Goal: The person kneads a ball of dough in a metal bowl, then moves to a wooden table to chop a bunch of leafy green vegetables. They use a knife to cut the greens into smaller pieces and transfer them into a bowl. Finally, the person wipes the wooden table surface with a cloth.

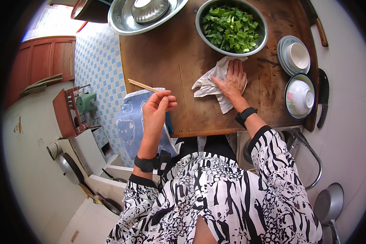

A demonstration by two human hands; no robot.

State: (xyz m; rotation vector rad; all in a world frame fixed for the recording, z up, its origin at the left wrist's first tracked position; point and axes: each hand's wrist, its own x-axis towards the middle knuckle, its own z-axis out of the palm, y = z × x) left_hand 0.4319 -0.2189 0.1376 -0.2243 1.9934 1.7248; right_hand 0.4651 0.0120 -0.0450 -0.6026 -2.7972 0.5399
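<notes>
My right hand (233, 80) presses flat on a crumpled white cloth (212, 80), which lies on the wooden table (158, 58) just below a metal bowl of chopped green leaves (230, 29). Over the table's left front corner, my left hand (159, 105) is raised with its fingers curled; whether it grips anything cannot be told. A pair of wooden chopsticks (141, 85) reaches from beside that hand towards the left table edge. Under the left wrist, a blue patterned towel (129, 119) hangs over the corner.
Stacked plates with a white cup (298, 55) and an enamel basin holding an upturned floral bowl (299, 97) stand at the table's right side. Beyond them are a cleaver (323, 88) and another knife (321, 32). A large metal basin (122, 18) sits at the back left; a sink tap (315, 161) is near my right elbow.
</notes>
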